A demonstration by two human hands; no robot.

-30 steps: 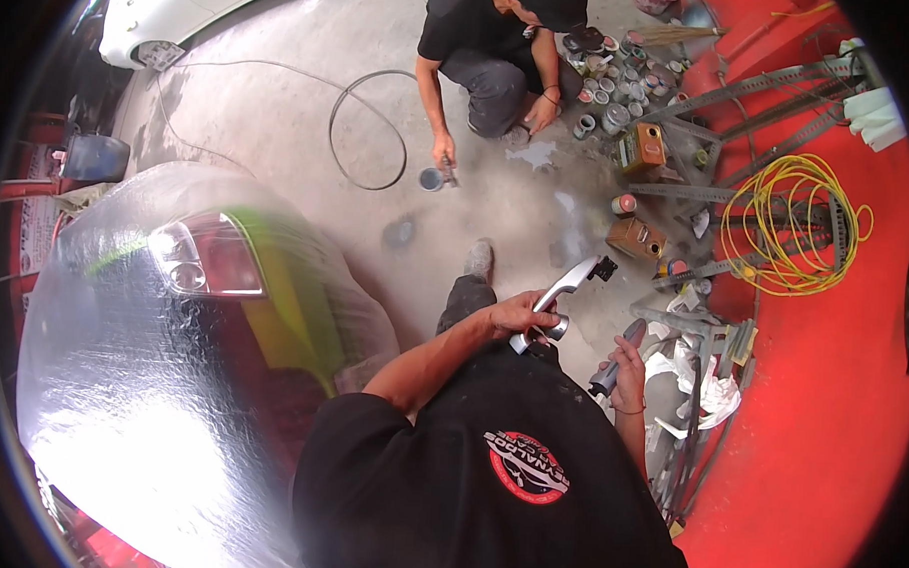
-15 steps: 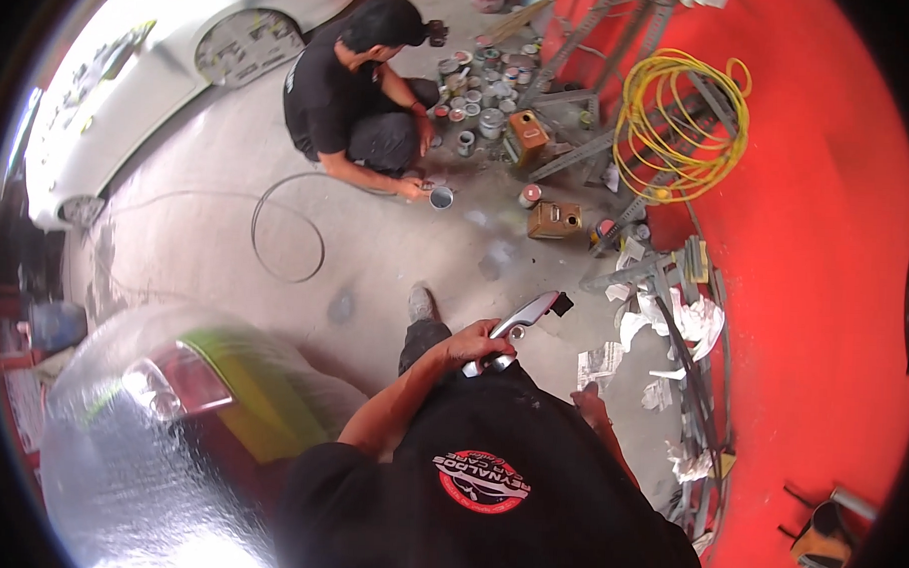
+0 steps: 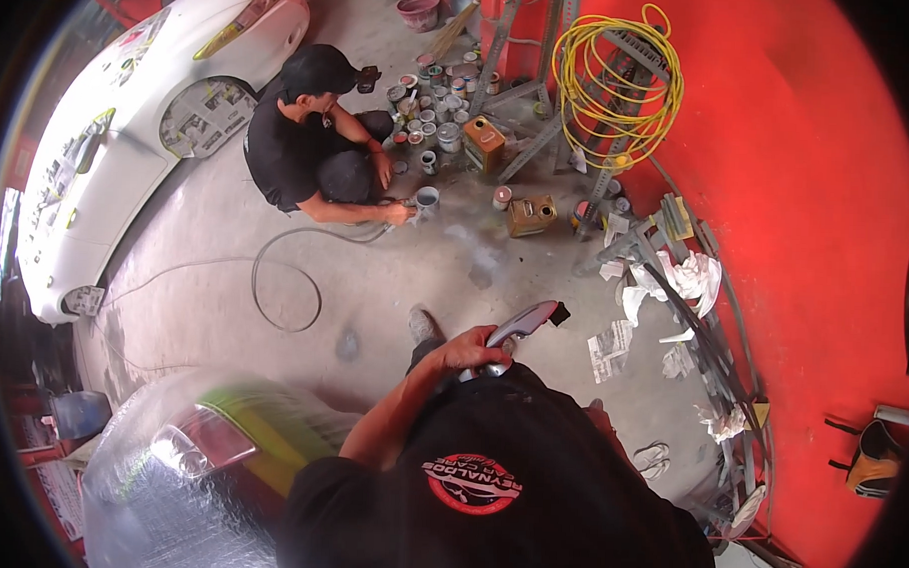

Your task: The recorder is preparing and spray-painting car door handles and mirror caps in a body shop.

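Note:
My left hand point(image 3: 469, 352) is closed around a curved silver-grey car door handle point(image 3: 521, 324), which has a black piece at its upper end. Another silver-grey part shows below the fingers, partly covered by the hand. The handle is held in front of my dark shirt, above the floor. Low at my right side, my right hand point(image 3: 596, 405) is mostly hidden by my shirt; its fingers cannot be made out.
A crouching co-worker point(image 3: 309, 139) grips a hose-fed tool with a grey cup point(image 3: 427, 197). Paint cans point(image 3: 449, 136), a tan square tin point(image 3: 531, 217) and a coiled yellow hose point(image 3: 621, 90) lie beyond. A white car point(image 3: 138, 183) stands left; a plastic-covered car point(image 3: 167, 484) is near left.
My view has shifted, bringing more of the white car into sight. The door handle stays in my left hand. My right hand is more hidden. The co-worker's cup has tilted slightly.

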